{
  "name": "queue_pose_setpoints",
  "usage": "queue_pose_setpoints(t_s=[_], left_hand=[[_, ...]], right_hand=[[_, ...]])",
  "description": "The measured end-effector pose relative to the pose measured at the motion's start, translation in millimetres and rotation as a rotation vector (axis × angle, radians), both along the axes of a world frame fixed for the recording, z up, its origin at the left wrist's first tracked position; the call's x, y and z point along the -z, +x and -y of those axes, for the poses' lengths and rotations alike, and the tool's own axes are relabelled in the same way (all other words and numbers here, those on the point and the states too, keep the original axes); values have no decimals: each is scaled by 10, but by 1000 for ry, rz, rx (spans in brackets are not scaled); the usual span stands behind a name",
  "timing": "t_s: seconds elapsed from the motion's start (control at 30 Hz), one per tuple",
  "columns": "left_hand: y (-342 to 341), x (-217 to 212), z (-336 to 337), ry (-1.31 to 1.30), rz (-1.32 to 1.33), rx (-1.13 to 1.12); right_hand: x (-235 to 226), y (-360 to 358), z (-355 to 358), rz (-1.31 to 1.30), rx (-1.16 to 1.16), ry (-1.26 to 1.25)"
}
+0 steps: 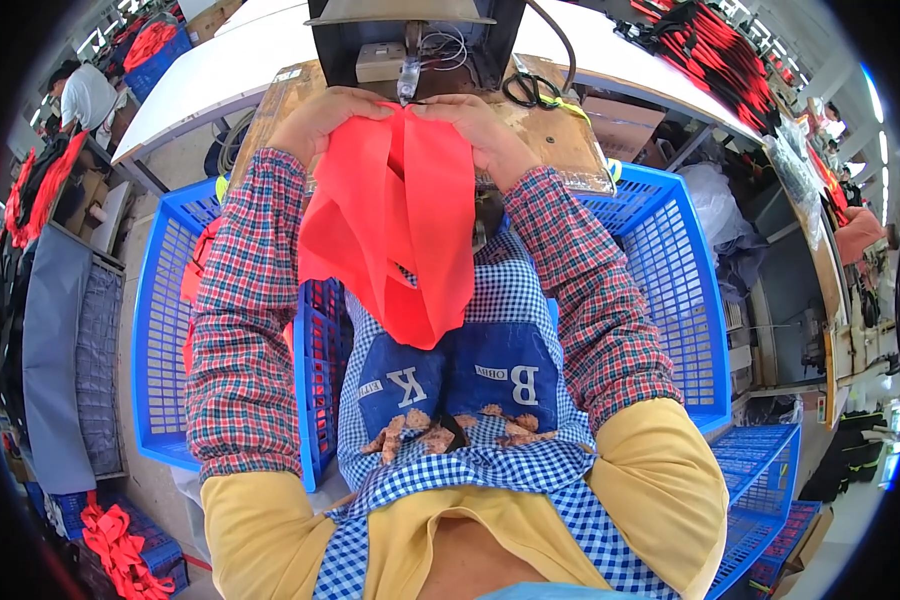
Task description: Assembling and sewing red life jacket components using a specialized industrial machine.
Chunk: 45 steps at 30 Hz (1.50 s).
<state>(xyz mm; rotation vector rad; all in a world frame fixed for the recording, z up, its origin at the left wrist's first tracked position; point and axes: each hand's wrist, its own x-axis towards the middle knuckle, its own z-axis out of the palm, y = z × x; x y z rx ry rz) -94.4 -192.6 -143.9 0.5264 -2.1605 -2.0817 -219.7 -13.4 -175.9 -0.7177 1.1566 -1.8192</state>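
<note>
A red fabric piece (390, 230), folded in loose layers, hangs from my two hands over my lap. My left hand (335, 118) pinches its upper left edge, and my right hand (478, 130) grips the upper right edge. Between my fingertips the top of the cloth lies right at the metal tip (408, 80) of a dark bench machine (330, 40). A small dark strip shows there; whether it belongs to the cloth I cannot tell. Both thumbs and fingers are closed on the fabric.
Black-handled scissors (532, 90) lie right of the machine on the worn wooden bench top (560, 135). Blue plastic baskets flank me, one on the left (155, 330) with red cloth inside, one on the right (705, 330). White tables (240, 60) stretch behind; another person (88, 98) stands far left.
</note>
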Motion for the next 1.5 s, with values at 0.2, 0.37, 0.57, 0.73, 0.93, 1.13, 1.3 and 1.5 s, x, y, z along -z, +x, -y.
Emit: queue_pose_setpoints(t_s=[0.2,0.37,0.57,0.73,0.93,1.13,1.3,1.5], left_hand=[[-51,12,10,-30,-5,-26],[-119,30,44,18,11,-34],[-265,108,83,36,-10,41],[281,150,667,-568,-538,90],[686,-290,-535,-628,-249,234],[915,-725,-1702,-110,-433,143],[890,-753,-2266,-349,-764,500],[1016,-1088,-2246,-333,-303,564]], right_hand=[[20,-36,40,-32,35,17],[58,-146,91,-29,-27,31],[98,-216,32,-12,-13,11],[-171,-512,-419,94,79,-173],[-657,248,-1241,-720,-32,122],[-1140,963,-1694,-955,40,45],[-1535,619,-2612,-542,352,-460],[-1226,412,-2748,-790,267,-119]])
